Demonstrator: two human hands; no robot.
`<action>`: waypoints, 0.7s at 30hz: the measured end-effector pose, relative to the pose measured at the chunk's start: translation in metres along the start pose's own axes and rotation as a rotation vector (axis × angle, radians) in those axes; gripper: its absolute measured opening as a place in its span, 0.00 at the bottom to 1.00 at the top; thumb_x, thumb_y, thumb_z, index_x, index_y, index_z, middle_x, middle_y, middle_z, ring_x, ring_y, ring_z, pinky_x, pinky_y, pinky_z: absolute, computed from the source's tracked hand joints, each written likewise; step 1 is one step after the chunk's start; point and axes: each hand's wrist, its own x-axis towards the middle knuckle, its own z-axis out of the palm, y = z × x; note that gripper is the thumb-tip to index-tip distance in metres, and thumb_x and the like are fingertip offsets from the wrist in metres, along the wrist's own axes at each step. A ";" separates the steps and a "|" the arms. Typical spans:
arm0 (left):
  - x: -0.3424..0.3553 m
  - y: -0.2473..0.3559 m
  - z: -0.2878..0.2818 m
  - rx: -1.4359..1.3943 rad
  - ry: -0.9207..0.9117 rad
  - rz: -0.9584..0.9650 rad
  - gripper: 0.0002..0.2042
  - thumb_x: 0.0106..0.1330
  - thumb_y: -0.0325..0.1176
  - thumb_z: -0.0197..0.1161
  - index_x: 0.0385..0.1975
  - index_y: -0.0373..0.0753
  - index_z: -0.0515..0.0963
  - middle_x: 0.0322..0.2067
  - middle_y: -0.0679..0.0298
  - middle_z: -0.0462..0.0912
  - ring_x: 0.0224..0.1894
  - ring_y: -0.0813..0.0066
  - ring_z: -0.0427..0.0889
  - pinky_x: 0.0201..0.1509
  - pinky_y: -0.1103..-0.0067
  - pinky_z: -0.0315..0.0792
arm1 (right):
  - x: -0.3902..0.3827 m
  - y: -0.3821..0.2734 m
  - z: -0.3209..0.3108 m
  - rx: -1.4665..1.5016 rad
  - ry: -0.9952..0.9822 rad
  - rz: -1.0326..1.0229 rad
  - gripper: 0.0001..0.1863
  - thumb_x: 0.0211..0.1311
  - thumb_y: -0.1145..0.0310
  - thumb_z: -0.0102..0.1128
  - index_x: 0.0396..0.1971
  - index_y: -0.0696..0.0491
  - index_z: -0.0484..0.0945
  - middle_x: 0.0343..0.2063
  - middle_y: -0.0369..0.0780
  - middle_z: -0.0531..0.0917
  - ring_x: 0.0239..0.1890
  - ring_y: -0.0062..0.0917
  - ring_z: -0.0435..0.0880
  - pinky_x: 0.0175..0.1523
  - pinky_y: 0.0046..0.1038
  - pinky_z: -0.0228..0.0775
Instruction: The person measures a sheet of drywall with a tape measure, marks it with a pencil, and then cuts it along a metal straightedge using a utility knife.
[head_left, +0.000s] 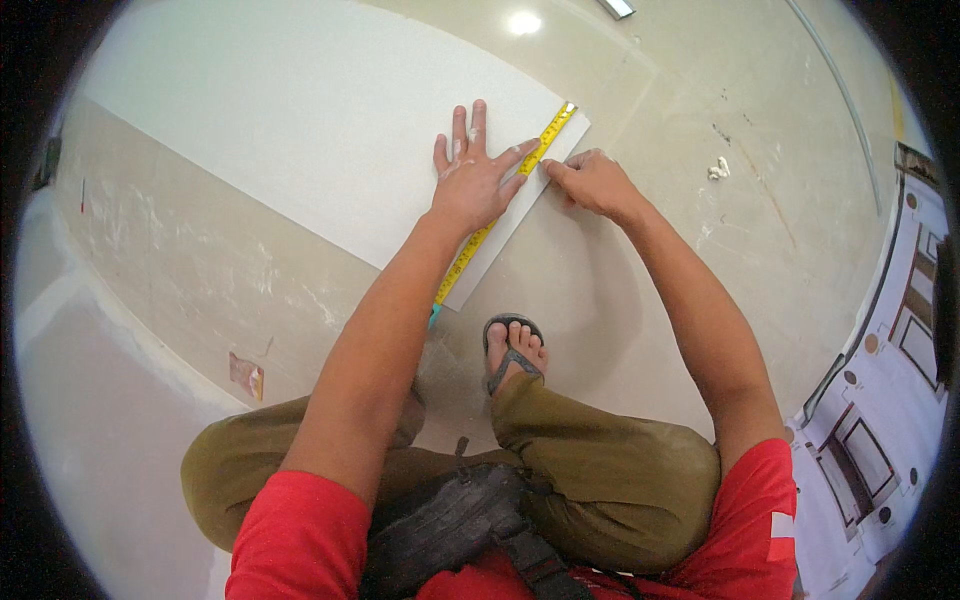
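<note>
A long white board lies on the floor, reaching from the upper left to a narrow end in front of me. Across that end stretches the yellow blade of a tape measure. Its teal case is mostly hidden behind my left forearm. My left hand rests on the board with fingers spread, its thumb and forefinger pressing on the blade. At the board's right edge, my right hand is closed, thumb against curled fingers. Whatever it may hold is hidden.
My sandalled foot stands just below the board's end. A printed sheet borders the floor on the right. A thin grey conduit runs along the upper right, and a metal piece lies at the top. White debris dots the floor.
</note>
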 end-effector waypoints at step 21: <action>0.001 0.000 -0.002 -0.019 0.028 0.003 0.24 0.74 0.50 0.61 0.70 0.79 0.71 0.82 0.46 0.35 0.83 0.41 0.28 0.79 0.42 0.35 | -0.004 0.001 -0.008 0.025 -0.043 0.023 0.32 0.65 0.39 0.58 0.22 0.57 0.88 0.22 0.45 0.88 0.35 0.38 0.90 0.50 0.37 0.80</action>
